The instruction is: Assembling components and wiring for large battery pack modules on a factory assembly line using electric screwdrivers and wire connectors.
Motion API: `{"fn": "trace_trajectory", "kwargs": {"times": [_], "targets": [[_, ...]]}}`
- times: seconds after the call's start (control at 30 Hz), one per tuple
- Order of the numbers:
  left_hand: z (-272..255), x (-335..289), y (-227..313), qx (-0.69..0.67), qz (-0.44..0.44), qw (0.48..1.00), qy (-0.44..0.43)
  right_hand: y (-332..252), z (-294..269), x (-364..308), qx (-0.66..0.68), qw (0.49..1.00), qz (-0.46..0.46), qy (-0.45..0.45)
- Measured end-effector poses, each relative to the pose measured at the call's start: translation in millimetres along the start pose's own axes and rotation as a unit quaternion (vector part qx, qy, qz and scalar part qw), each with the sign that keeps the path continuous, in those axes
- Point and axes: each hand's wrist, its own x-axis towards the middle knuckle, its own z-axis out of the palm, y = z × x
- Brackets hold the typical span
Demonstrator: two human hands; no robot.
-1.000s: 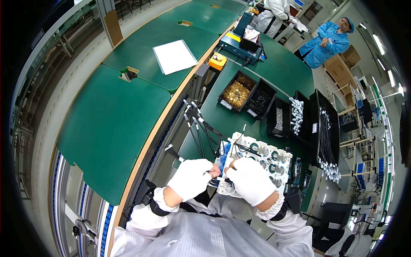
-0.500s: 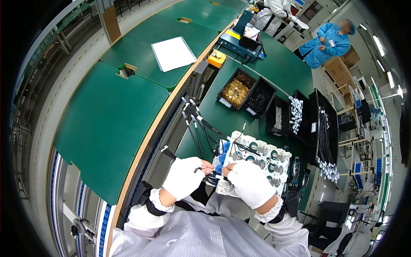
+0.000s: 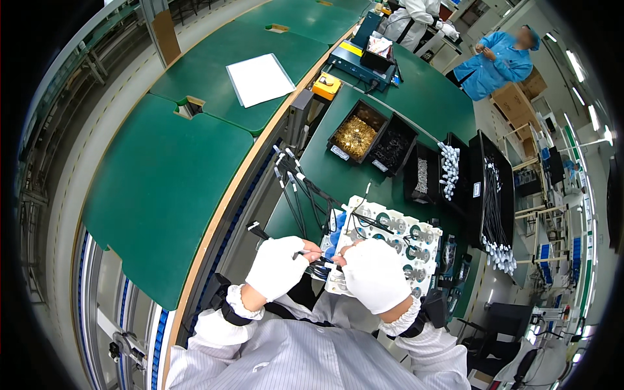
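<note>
Both my hands wear white gloves with bare fingertips and meet at the left edge of a white fixture plate (image 3: 426,250) with round metal parts in its holes. My left hand (image 3: 276,266) is closed in a pinch on the thin end of a cable. Just across from it, my right hand (image 3: 377,273) pinches over the plate's near left corner; what its fingertips hold is too small to make out. Black cables (image 3: 314,188) with white labelled ends spread from the plate toward the far left. Blue round pieces (image 3: 333,237) line the plate's left side.
Beyond the plate stand black bins: one of brass-coloured parts (image 3: 354,138), one of black parts (image 3: 392,148), others with white-tipped cables (image 3: 497,214). A white sheet (image 3: 260,79) lies on the green table at left. Two people stand at the far end.
My right hand has shifted slightly left and up, its fingertips nearer my left hand. The left hand keeps its pinch almost in place. The far people's hands have moved.
</note>
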Motion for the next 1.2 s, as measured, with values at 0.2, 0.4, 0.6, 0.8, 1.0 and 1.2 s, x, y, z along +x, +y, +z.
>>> {"fn": "trace_trajectory", "kwargs": {"times": [0.2, 0.4, 0.6, 0.8, 1.0, 1.2], "targets": [[-3.6, -1.2, 3.8, 0.032, -0.005, 0.999, 0.01, -6.5, -5.9, 9.6, -0.036, 0.999, -0.01, -0.013], [-3.9, -0.5, -0.9, -0.054, -0.058, 0.995, 0.068, -0.2, 1.8, 4.6, -0.053, 0.998, -0.029, -0.013], [-1.3, -0.4, -0.8, -0.076, -0.074, 0.993, 0.055, 1.5, 0.5, 3.5, -0.052, 0.998, -0.029, -0.01], [2.8, -1.8, -4.0, -0.062, -0.051, 0.995, 0.055, -5.9, 0.3, 11.1, -0.103, 0.994, -0.039, 0.008], [0.7, -0.8, -0.2, -0.056, -0.056, 0.995, 0.053, 3.8, 12.4, 12.2, -0.089, 0.995, -0.025, 0.03], [1.4, -1.9, -4.4, -0.055, -0.057, 0.995, 0.054, -1.6, 0.0, 16.5, -0.039, 0.999, 0.004, -0.014]]}}
